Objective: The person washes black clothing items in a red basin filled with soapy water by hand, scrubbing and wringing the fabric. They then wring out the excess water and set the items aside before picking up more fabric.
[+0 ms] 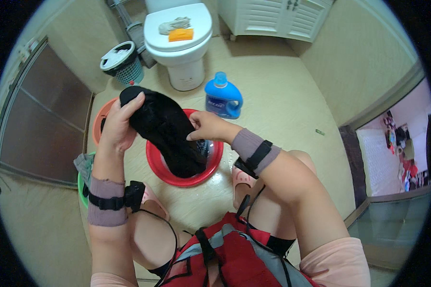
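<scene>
A long black sock [165, 126] is stretched at a slant over a red basin [179, 182], its lower end reaching down into the basin. My left hand [119, 125] is closed around its upper end, thumb on top. At the sock's right edge, the fingers of my right hand [208, 126] pinch the fabric. Some dark, wet-looking material and water show in the basin beside the sock; the rest of the inside is hidden.
A blue detergent bottle [223, 98] stands behind the basin. On the left are an orange basin [100, 125], a green basin [83, 191] with grey cloth, and a waste bin [128, 71]. The toilet [184, 69] carries a cloth and an orange packet on its lid.
</scene>
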The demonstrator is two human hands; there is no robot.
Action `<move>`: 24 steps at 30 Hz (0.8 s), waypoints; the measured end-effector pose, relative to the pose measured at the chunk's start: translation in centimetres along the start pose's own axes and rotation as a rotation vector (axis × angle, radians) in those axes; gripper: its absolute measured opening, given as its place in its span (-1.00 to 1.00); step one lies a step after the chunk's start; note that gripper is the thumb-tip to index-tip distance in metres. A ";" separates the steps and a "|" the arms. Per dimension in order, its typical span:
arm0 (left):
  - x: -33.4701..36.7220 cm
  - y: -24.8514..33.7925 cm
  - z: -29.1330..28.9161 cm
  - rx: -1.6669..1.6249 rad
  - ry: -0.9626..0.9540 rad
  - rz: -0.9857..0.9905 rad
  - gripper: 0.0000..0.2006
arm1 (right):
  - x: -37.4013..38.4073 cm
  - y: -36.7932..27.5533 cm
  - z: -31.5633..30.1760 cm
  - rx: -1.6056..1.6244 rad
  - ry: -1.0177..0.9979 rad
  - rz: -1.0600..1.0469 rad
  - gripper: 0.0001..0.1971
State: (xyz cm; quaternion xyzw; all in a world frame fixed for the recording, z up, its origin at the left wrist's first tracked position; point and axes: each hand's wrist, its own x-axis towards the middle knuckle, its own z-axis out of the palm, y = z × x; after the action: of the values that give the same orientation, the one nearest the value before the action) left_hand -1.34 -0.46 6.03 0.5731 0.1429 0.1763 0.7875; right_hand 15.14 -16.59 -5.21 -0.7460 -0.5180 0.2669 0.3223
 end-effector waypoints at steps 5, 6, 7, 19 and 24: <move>-0.2 -0.2 -0.9 0.001 0.041 0.007 -0.78 | 0.6 1.2 2.9 0.098 0.024 -0.101 -0.58; -0.3 0.0 -1.2 0.012 0.061 0.012 -0.78 | 0.8 0.8 2.7 0.104 0.013 -0.112 -0.58; -0.3 0.4 -1.3 0.018 0.049 0.003 -0.78 | 0.9 0.3 2.0 0.016 0.132 -0.043 -0.63; 1.1 -0.9 -4.4 0.144 0.288 -0.063 -0.80 | 2.3 -3.6 -6.7 1.256 0.326 0.163 -0.83; 2.2 -3.5 -5.7 0.504 0.297 -0.089 -0.80 | 1.9 -7.1 -6.9 1.610 0.386 0.058 -0.81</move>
State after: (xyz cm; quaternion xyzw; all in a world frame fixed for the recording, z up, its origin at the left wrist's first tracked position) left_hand -1.37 4.35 0.90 0.7116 0.3210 0.1825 0.5978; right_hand 16.53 -14.35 4.51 -0.3327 -0.0843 0.4318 0.8341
